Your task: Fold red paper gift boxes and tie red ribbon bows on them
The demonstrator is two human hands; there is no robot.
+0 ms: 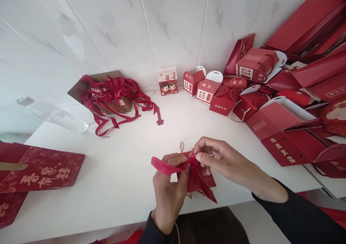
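Over the front edge of the white table (121,172), my left hand (169,190) and my right hand (216,157) are closed together on a red ribbon (164,165). The ribbon's loose end sticks out to the left. Under both hands sits a small red gift box (201,181) with gold print; a gold cord loop (182,145) shows just behind it. My left fingers pinch the ribbon from below, my right fingers pinch it from above at the box's top.
A tangle of red ribbons (113,96) lies on a cardboard piece at the back left, beside a plastic bottle (65,119). Folded gift boxes (205,89) and red paper bags (305,24) crowd the back and right. A flat red bag (40,168) lies at the left.
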